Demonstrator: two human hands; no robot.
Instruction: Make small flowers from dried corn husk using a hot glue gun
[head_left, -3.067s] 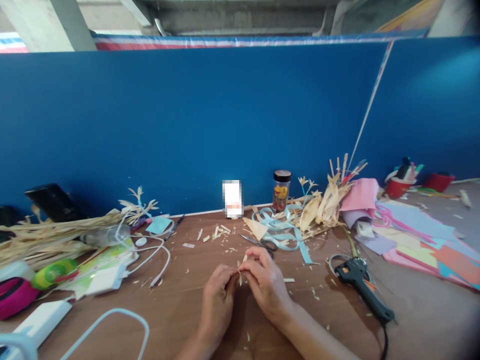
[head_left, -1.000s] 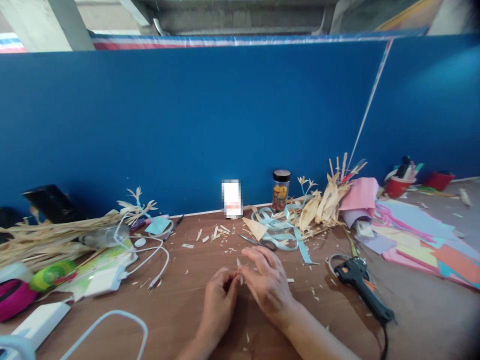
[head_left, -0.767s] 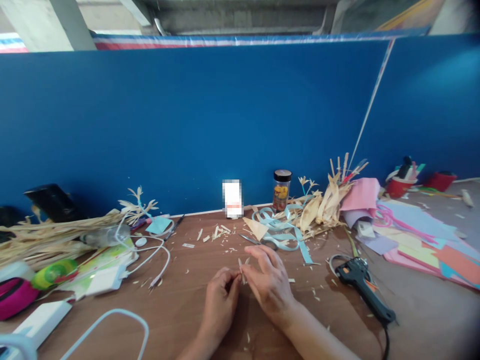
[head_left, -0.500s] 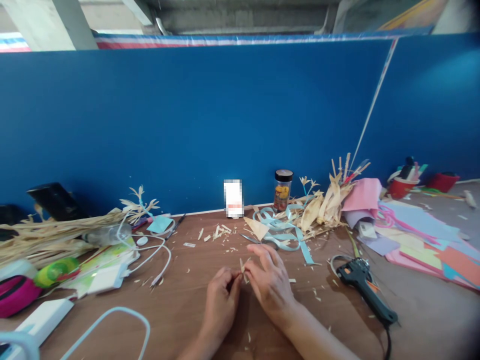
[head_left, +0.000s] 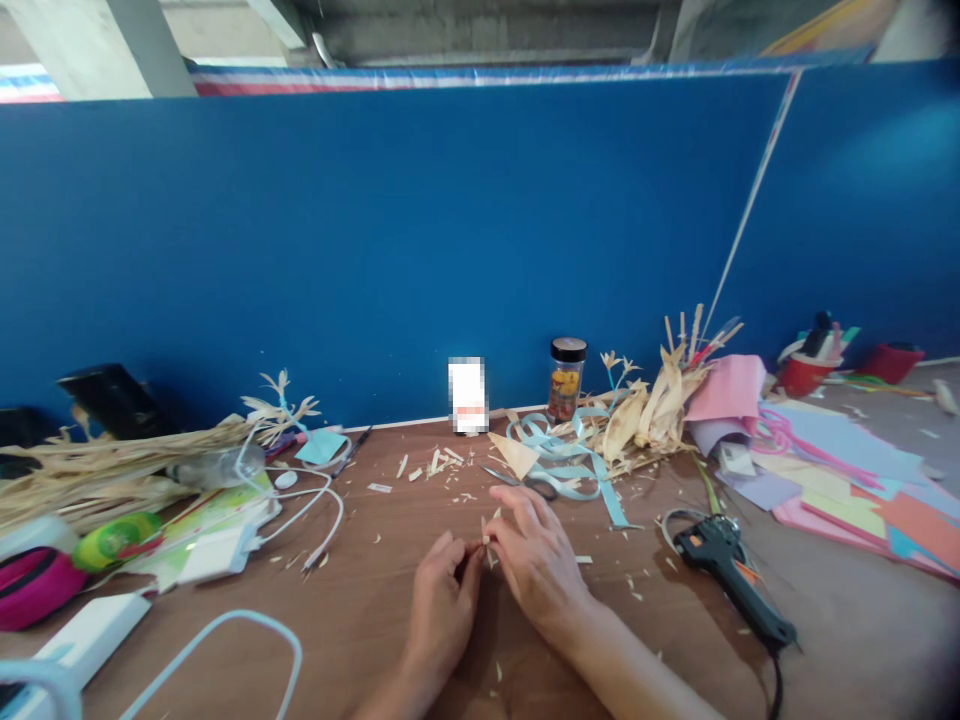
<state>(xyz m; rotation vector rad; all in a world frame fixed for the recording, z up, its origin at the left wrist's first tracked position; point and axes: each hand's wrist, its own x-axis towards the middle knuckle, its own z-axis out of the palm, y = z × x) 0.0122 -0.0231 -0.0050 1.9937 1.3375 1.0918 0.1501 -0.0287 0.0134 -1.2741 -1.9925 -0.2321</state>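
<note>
Above the brown table my left hand (head_left: 448, 598) and my right hand (head_left: 538, 548) meet at the fingertips. Between them is a small pale piece of dried husk (head_left: 486, 540), pinched by the thumb and forefinger of each hand; most of it is covered by the fingers. The outer fingers of my right hand are slightly lifted. Just beyond that hand lies a pair of scissors (head_left: 536, 486), partly hidden behind its fingers. Cut husk strips (head_left: 435, 464) and small scraps are scattered ahead of the hands.
A black glue gun (head_left: 731, 575) lies to the right, near coloured paper sheets (head_left: 862, 500). Light-blue ribbon (head_left: 577, 470), dried corn husks (head_left: 645, 410) and a lidded jar (head_left: 567, 380) stand at the back. White cables (head_left: 330, 500), a power strip (head_left: 82, 645) and a husk bundle (head_left: 112, 455) occupy the left.
The small husk piece between my fingertips has turned slightly and shows less of its length. Both hands stay in nearly the same place.
</note>
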